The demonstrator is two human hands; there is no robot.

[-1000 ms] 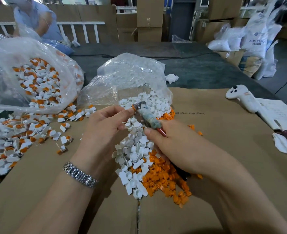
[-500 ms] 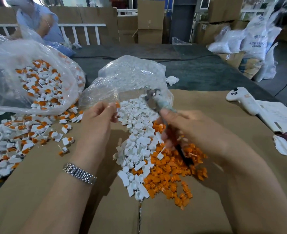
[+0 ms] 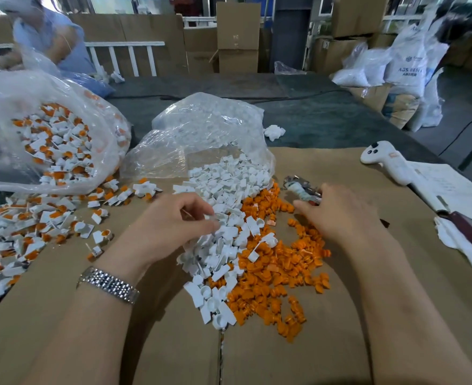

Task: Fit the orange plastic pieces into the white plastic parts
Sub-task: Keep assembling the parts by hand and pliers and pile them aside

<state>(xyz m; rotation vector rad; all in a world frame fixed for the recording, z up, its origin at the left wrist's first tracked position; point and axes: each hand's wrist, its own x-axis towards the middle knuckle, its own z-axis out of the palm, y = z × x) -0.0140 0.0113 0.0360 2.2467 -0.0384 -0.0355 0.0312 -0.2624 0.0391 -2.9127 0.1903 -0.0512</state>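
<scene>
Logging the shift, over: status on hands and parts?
Left hand pinching a white part at the white pile. Right hand on pliers. Orange pieces loose; nothing blocking.

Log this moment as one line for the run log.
left hand: pinching in white parts pile | right hand: holding pliers by orange pieces | surface: cardboard

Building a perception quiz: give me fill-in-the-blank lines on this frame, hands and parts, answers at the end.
1. The left hand reaches into the pile of ____ parts.
2. The loose orange pieces lie to the ____ of that pile.
3. The right hand touches the ____ lying on the cardboard.
4. The wristwatch sits on the ____ wrist.

Answers: white; right; pliers; left
</scene>
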